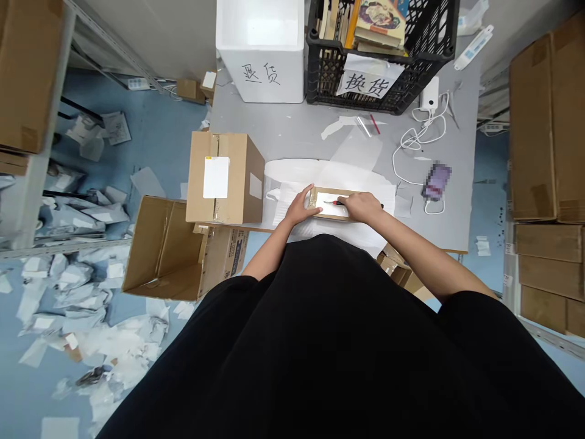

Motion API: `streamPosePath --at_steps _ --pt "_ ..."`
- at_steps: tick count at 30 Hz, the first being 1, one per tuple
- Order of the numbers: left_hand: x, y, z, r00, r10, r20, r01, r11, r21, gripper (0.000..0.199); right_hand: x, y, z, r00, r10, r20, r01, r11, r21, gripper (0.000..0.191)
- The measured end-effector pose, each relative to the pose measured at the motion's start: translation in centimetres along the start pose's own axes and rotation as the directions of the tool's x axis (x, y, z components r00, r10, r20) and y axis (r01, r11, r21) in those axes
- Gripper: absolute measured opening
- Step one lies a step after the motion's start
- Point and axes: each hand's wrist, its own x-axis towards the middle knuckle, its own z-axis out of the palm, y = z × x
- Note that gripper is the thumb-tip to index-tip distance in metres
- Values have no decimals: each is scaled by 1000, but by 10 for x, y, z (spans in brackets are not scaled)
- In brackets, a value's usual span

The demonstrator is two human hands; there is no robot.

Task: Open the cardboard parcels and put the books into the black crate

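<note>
On the table (283,131), carton (327,191) long side-to-side (cutter (339,202) tip leftward), hands (363,207) around both.

We see open bench (286,131) between taped carton (228,180) at left and cable tangle (418,137) at right, only flat scraps (340,125) there. White bin (269,67) and black crate (361,79) wall off far side.

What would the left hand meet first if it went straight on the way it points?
Probably the small cardboard box; the left hand seems to touch its end, though depth is unclear.
</note>
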Motion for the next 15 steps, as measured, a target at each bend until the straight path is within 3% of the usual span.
streamPosePath --at_steps 15 --pt "-2 3 1 1000 -20 -19 21 999 46 100 -26 36 16 996 75 37 -76 997 5 48"
